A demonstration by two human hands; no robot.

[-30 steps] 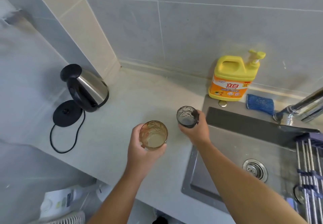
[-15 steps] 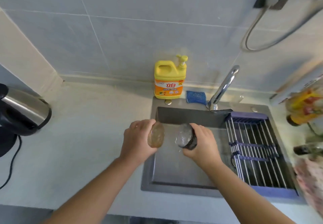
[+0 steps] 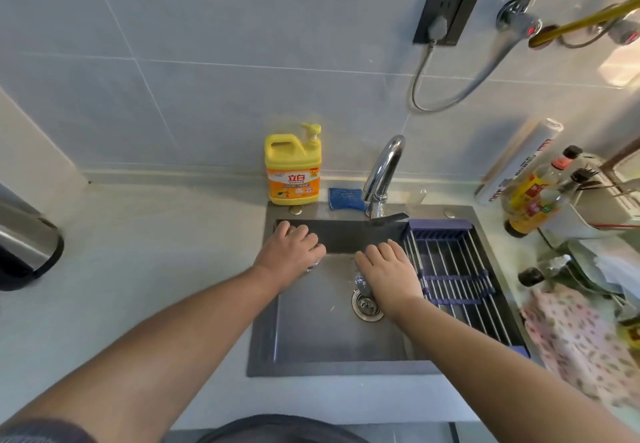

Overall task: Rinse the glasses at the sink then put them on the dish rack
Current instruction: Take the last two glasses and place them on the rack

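Left hand (image 3: 289, 255): wrapped over the left glass (image 3: 312, 265), only a glinting sliver showing, frame centre.
Right hand (image 3: 388, 273): gripping the right glass (image 3: 361, 281), shiny, textured, above the sink (image 3: 311, 338) drain.

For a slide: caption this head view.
Left hand and right hand hold textured glasses in a grey steel sink with a purple dish rack.

Your pale countertop (image 3: 138, 269) runs along the tiled wall, with the steel sink (image 3: 329, 368) set into it. A steel kettle (image 3: 24, 238) stands at your far left. Behind the sink stands a yellow detergent bottle (image 3: 292, 165), with a blue sponge (image 3: 346, 198) just beside it. The dish rack (image 3: 457, 269) spans the sink's right side. Bottles (image 3: 530, 200) and a floral cloth (image 3: 581, 338) sit on your right.
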